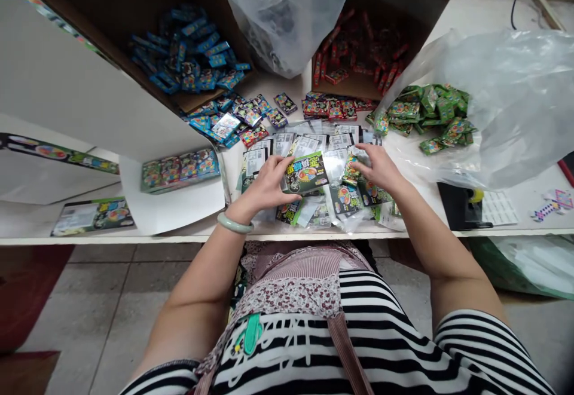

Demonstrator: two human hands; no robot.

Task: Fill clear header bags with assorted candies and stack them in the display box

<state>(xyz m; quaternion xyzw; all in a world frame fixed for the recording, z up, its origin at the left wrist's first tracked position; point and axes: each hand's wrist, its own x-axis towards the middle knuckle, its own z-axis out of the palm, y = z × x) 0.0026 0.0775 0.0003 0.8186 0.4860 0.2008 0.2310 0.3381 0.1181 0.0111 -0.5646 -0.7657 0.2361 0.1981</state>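
My left hand (270, 184), with a pale green bangle on its wrist, grips the left edge of a flat black-and-green printed card (307, 172) between thumb and fingers. Just right of it, my right hand (376, 168) pinches a small green printed box (350, 170), which stands apart from the card. Beneath both hands lies a spread of printed cards in clear plastic sleeves (338, 159), some showing barcodes. Small blue and purple boxes (246, 113) and small red boxes (329, 109) lie behind them.
Cartons at the back hold blue boxes (197, 45) and red boxes (359, 54), with a clear plastic bag (291, 18) between. Green boxes (442, 108) spill from another bag (506, 108) at right. A display box (179, 171) stands left; a black object (461, 207) lies right.
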